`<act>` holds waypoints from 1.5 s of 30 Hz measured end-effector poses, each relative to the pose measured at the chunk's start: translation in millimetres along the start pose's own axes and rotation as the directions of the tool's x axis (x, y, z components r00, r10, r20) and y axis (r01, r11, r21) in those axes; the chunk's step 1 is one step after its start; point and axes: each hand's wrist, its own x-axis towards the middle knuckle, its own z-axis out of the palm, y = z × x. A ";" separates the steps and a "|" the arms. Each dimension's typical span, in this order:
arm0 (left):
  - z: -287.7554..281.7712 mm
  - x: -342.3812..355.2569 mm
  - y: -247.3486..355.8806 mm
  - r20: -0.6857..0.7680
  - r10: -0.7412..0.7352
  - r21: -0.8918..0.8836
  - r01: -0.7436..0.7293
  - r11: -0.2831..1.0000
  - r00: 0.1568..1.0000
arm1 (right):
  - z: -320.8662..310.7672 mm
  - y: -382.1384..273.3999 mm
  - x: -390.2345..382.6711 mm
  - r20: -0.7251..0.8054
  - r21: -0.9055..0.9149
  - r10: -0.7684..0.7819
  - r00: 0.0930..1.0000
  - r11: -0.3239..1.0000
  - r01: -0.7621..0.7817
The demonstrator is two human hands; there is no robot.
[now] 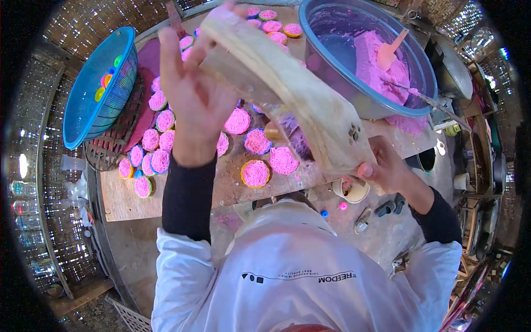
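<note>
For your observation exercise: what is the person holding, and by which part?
A long wooden press, with both hands: left hand on its upper end, right hand at its lower end.

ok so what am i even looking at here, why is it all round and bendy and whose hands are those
It is one picture from a wide fisheye camera worn on a person's head, looking down, so straight edges bend. No machine here: both hands are the wearer's own. The left hand and right hand hold a long pale wooden press at its two ends, above a board. On the board lie many small cups of pink strands. A big bowl holds pink dough and a spatula. A blue basket stands at the left.
</note>
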 end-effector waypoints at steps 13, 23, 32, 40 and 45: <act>-72.4 28.4 -104.6 0.344 -0.084 -0.527 0.266 0.807 0.935 | -27.6 12.2 -13.3 -0.156 -0.045 0.516 0.843 0.848 -0.527; -95.9 18.5 -97.5 0.280 -0.150 -0.444 0.266 0.856 0.948 | -18.6 19.6 5.9 -0.169 -0.187 0.488 0.856 0.837 -0.514; -94.5 1.9 -110.9 0.067 -0.192 -0.389 0.203 0.899 0.979 | -26.9 10.8 -4.5 -0.215 -0.264 0.553 0.805 0.761 -0.593; -95.4 9.1 -103.5 0.112 -0.141 -0.393 0.174 0.903 0.984 | -32.6 29.0 -0.4 -0.336 -0.465 0.443 0.831 0.690 -0.556; -89.9 6.3 -86.9 0.023 -0.164 -0.375 0.161 0.913 0.986 | -15.1 18.9 8.7 -0.290 -0.484 0.364 0.885 0.742 -0.464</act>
